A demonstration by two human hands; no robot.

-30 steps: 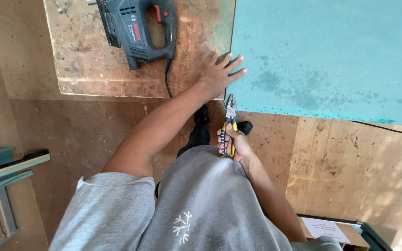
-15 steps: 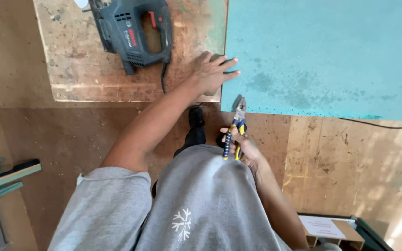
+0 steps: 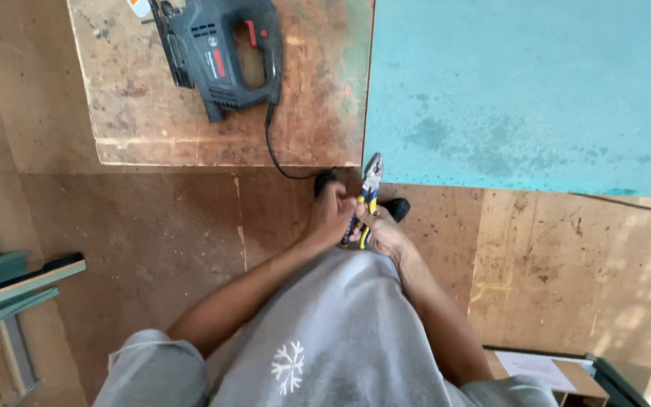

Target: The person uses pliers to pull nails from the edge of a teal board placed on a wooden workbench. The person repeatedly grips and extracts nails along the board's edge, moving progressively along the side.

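Both hands meet at the near edge of the teal board (image 3: pixel 521 90): right hand (image 3: pixel 382 232) and left hand (image 3: pixel 331 215) both clamped round the pliers (image 3: pixel 367 197), nose pointing far. Jigsaw (image 3: pixel 220 53) lies far left on worn plywood bench (image 3: pixel 145 113). No containers seen.

Both my hands are drawn in close to my body, meeting just below the near edge of the teal board (image 3: pixel 521 90). My left hand (image 3: pixel 331 215) is curled, knuckles up, pressed against the right one. My right hand (image 3: pixel 382 232) is closed in a fist-like grip, wrist bent inward. Both forearms angle up from my torso toward that edge, elbows bent and tucked at my sides.
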